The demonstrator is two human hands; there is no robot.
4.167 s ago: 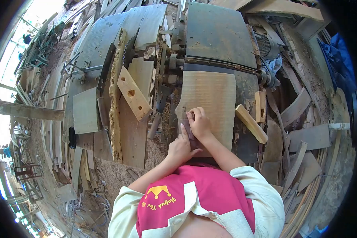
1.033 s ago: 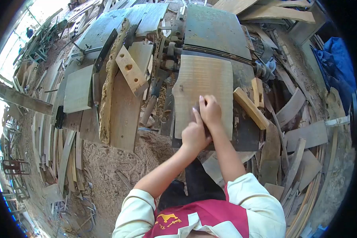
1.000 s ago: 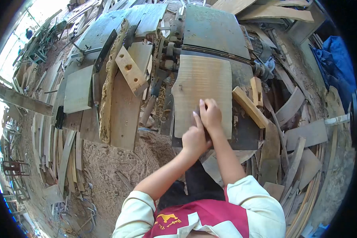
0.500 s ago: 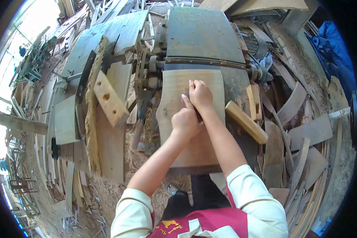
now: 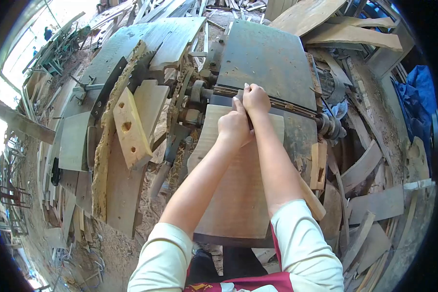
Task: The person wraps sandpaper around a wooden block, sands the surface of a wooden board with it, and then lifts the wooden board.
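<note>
My right hand [image 5: 256,100] is closed around a narrow dark block [image 5: 240,94] over the slotted cutter shaft [image 5: 289,105] of a planing machine. My left hand [image 5: 232,128] is closed just nearer to me, its index finger stretched along the same block. The block is mostly hidden by the fingers, so its exact kind does not show. Beneath my forearms a wide, pale wooden board [image 5: 233,204] lies on the machine's near table, its far edge close to the shaft. Beyond the shaft is the grey metal far table [image 5: 270,58], specked with chips.
A wooden block with holes [image 5: 130,131] leans at left, by a toothed saw blade [image 5: 143,63]. Pulleys [image 5: 331,125] sit at the shaft's right end. A slotted wood piece [image 5: 318,165] and a wooden bar [image 5: 314,202] lie right of the board. Scrap wood covers the floor.
Both hands have moved forward with the dark block, from over the board to the cutter shaft. The whole view has shifted and tilted a little.
</note>
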